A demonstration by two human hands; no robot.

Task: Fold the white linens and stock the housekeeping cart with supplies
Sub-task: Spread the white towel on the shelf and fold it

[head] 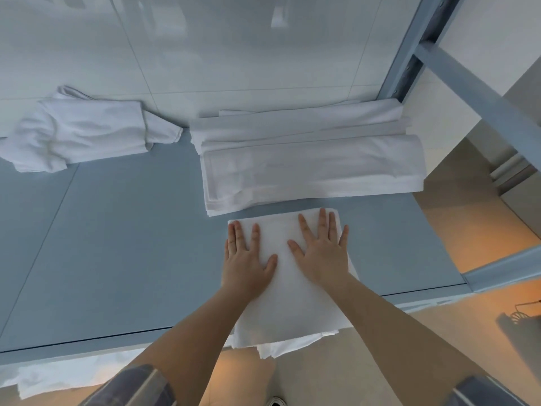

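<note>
- A folded white linen [288, 291] is laid at the near edge of the blue-grey tabletop [123, 244], with its near end hanging over that edge.
- The left hand [247, 259] is pressed flat on the linen's left side, fingers straight and slightly spread.
- The right hand [322, 250] is pressed flat on its right side, fingers straight and spread wide.
- A stack of folded white linens [310, 159] is seen just beyond, towards the far right corner, against a metal upright [409, 63].
- A crumpled white cloth [85, 133] is seen at the far left edge, well apart from the stack.
</note>
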